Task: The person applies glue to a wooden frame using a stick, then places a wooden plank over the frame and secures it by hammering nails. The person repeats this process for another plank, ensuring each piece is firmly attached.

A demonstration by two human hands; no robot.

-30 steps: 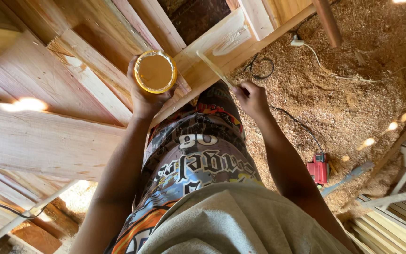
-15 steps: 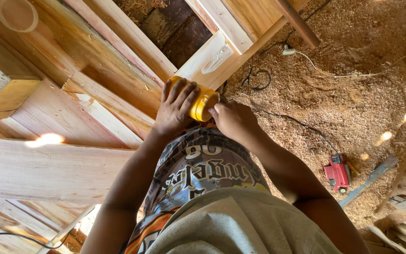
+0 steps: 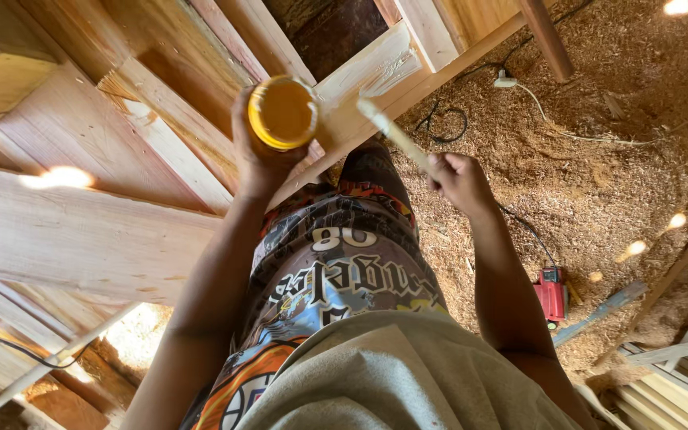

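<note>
My left hand [image 3: 255, 151] grips a round open container [image 3: 283, 112] full of yellow glue, held over a wooden frame [image 3: 161, 119]. My right hand [image 3: 457, 179] holds a thin flat wooden stick [image 3: 392, 131] whose pale, coated tip points up-left toward a light wood rail [image 3: 376, 76] of the frame. The stick's tip sits just right of the container, not touching it. My patterned shorts and grey shirt fill the lower middle of the view.
The floor [image 3: 599, 175] to the right is covered in sawdust. A red power tool [image 3: 552, 296] lies near my right arm. White and black cords [image 3: 519, 84] run across the sawdust. Wood slats [image 3: 678, 374] lie at the lower right.
My hands were together at the container half a second ago. Now they have parted: the left lifted the container up-left, the right drew the stick out to the right.
</note>
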